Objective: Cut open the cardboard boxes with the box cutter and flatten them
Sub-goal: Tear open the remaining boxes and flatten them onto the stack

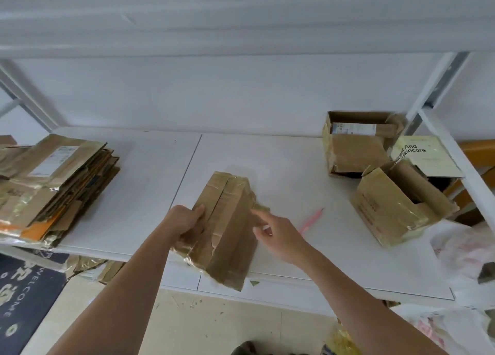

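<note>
White bench (pixel 294 167) under a white shelf, wall behind it. On the left edge sits a stack (pixel 53 183) of flattened boxes, too many and too overlapped for me to count; I judge that as the finished part of the job. At the front edge, middle, one box (pixel 227 228) lies collapsed but not yet fully flat, its taped seam running up the top face. My left hand (pixel 184 220) has its grip clenched on that box's left side, thumb on top. My right hand (pixel 278 234) is released, fingers spread, index tip touching the box's right edge. The cutter (pixel 312 220), pink and single, lies free on the bench just right of my right hand, touched by neither hand. At the right back corner stand two boxes still in shape: one (pixel 356 143) at the back with flaps open, another (pixel 396 204) nearer, tilted and partly opened. So I count one box in hand and two left to cut and flatten. A printed sheet (pixel 426 153) lies between those two.
</note>
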Available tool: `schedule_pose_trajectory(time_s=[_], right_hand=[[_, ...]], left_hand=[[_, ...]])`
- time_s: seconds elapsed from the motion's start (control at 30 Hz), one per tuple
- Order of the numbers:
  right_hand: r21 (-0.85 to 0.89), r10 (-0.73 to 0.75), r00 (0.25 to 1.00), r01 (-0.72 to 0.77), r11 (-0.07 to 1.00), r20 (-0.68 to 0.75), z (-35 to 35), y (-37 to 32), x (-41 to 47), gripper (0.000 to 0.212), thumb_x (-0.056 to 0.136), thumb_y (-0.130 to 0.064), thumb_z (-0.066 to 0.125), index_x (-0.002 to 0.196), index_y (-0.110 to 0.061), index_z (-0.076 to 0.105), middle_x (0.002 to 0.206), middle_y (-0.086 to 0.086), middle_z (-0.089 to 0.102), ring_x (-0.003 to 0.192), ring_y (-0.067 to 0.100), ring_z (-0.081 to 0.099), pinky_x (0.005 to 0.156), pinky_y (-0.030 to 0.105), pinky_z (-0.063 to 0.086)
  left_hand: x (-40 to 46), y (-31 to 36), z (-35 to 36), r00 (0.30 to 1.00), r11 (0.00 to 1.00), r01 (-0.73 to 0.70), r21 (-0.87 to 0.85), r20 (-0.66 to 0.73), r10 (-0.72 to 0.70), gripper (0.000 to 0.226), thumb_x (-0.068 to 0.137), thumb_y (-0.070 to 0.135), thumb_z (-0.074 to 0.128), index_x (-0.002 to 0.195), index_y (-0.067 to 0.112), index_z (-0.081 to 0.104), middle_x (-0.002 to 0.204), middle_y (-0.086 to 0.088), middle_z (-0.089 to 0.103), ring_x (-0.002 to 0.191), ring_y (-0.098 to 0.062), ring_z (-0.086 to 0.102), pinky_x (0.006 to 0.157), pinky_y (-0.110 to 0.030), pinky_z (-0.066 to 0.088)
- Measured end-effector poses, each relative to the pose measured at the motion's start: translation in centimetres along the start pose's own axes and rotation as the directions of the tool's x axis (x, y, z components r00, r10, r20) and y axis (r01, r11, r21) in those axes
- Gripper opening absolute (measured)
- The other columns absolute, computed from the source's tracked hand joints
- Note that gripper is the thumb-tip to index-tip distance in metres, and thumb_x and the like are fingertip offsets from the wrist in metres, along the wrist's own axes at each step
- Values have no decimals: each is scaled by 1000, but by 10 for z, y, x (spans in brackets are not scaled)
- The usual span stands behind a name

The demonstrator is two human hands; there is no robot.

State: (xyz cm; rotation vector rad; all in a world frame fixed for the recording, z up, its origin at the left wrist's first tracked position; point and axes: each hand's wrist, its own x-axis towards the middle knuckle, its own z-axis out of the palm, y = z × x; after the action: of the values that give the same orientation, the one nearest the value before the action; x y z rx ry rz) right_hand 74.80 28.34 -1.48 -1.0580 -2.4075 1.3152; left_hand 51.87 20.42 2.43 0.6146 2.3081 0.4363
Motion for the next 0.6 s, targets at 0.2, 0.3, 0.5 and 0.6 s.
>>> schedule_pose_trajectory(time_s=[0.2, 0.3, 0.5, 0.6], right_hand=[[-61, -39, 999, 38, 997, -9, 19, -53, 25, 48, 100, -29, 52, 142, -10, 41, 94, 11, 68, 79, 20, 65, 70, 33, 55], [-182, -12, 1000, 16, 983, 23, 23, -59, 34, 63, 100, -27, 54, 153, -12, 24, 76, -3, 52, 62, 7, 48, 53, 20, 36], [-159, 49, 993, -33, 987, 103, 29, -58, 45, 70, 102, -22, 52, 158, -21, 10, 146, 15, 45, 126, 31, 50, 99, 36, 42], [-147, 38, 997, -28, 989, 70, 34, -54, 46, 68, 101, -18, 53, 158, -24, 15, 144, 17, 48, 128, 32, 51, 106, 39, 43]], left_hand=[[-15, -14, 9, 988, 917, -30, -399, 126, 87, 27, 95, 33, 63, 110, 11, 57, 99, -10, 68, 82, -27, 71, 60, -36, 61], [-17, -18, 17, 998, 902, -52, -430, 20, 67, 25, 92, 25, 69, 106, 7, 59, 94, -12, 69, 73, -27, 70, 47, -31, 57], [-11, -22, 13, 988, 932, -69, -357, -151, 15, 24, 86, 13, 75, 77, -9, 68, 65, -17, 71, 50, -28, 69, 60, -43, 61], [-10, -21, 12, 990, 925, -54, -376, -141, 1, 25, 85, 11, 74, 86, -13, 68, 64, -17, 71, 52, -29, 70, 70, -46, 61]])
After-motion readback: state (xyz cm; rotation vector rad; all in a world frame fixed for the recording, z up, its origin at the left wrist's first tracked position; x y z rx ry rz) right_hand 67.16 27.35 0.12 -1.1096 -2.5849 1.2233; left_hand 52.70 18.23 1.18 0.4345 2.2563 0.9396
